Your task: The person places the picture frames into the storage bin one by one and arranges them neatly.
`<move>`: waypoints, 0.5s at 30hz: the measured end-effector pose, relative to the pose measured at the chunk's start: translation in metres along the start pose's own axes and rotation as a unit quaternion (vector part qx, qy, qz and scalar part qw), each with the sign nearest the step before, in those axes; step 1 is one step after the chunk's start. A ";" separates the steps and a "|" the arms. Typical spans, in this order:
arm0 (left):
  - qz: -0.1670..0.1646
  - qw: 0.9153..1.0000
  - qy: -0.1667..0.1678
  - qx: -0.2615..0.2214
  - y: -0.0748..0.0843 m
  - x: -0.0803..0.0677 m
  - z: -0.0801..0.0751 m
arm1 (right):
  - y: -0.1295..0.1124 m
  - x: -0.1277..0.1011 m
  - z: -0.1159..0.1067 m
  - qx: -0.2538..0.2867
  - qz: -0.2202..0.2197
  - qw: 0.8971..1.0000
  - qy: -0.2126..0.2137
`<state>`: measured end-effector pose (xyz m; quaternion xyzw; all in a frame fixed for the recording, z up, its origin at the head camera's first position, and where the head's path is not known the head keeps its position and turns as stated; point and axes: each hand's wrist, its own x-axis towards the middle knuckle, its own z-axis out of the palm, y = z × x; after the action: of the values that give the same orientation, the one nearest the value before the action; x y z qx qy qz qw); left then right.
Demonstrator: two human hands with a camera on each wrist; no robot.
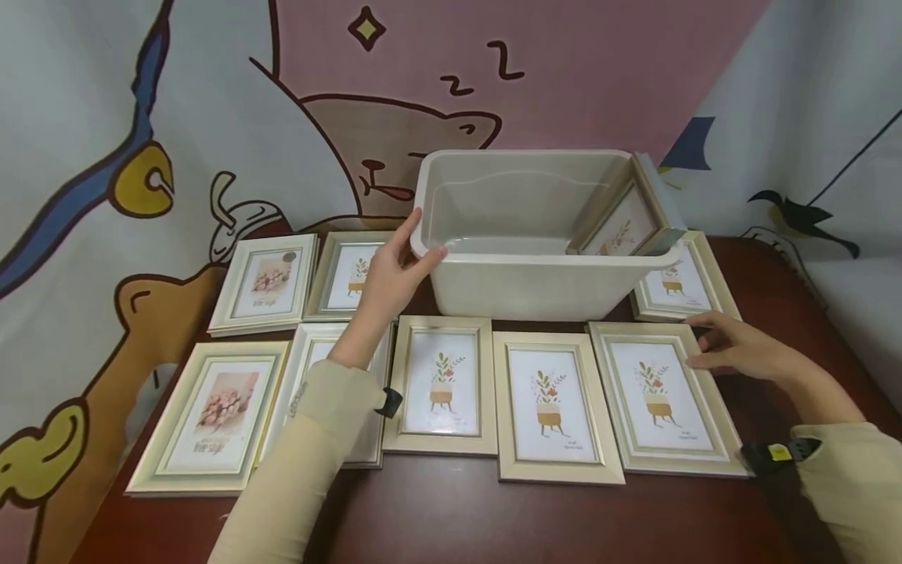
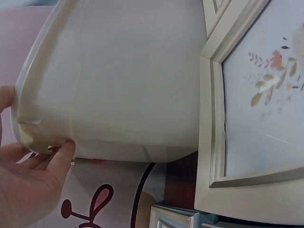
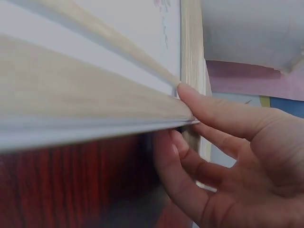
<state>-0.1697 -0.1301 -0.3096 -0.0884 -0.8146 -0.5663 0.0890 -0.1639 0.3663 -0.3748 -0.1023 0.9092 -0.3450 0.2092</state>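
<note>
A beige plastic bin (image 1: pixel 535 286) stands at the back of the dark red table (image 1: pixel 451 517). My left hand (image 1: pixel 416 249) grips its left rim corner, thumb over the edge and fingers on the outside wall. The left wrist view shows the bin (image 2: pixel 123 71) and that hand (image 2: pixel 42 175) under the rim. One picture frame (image 1: pixel 623 223) leans inside the bin against its right wall. My right hand (image 1: pixel 712 345) pinches the right edge of the front right frame (image 1: pixel 658 395). In the right wrist view the thumb of that hand (image 3: pixel 209 118) lies on top of the frame (image 3: pixel 85 90) and the fingers curl beneath it.
Several more cream frames lie flat on the table: flower prints at the left (image 1: pixel 211 415), plant prints in the middle (image 1: pixel 440 384), and one behind the bin's right end (image 1: pixel 687 282). A cartoon backdrop (image 1: pixel 106 157) hangs close behind the table.
</note>
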 end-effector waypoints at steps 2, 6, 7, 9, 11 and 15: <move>0.006 1.000 -0.002 -0.001 0.002 0.002 0.000 | -0.001 -0.001 -0.003 0.002 0.004 1.000 0.007; 0.010 1.000 -0.008 -0.006 0.006 0.006 0.001 | -0.001 -0.006 -0.011 0.019 0.019 1.000 0.015; 0.008 1.000 -0.008 -0.007 0.006 0.006 0.001 | 0.000 -0.008 -0.013 0.022 0.020 0.999 0.018; 0.001 1.000 -0.009 -0.009 0.006 0.006 0.002 | 0.003 -0.013 -0.016 0.030 0.018 0.999 0.027; -0.002 1.000 -0.011 -0.014 0.007 0.006 0.004 | 0.007 -0.020 -0.019 0.030 0.009 0.998 0.046; 0.000 1.000 -0.015 -0.024 0.007 0.008 0.008 | 0.011 -0.037 -0.026 0.020 -0.004 0.996 0.088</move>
<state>-0.1758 -0.1202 -0.3043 -0.0996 -0.8019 -0.5844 0.0744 -0.1432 0.4024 -0.3532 -0.0712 0.9165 -0.3718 0.1291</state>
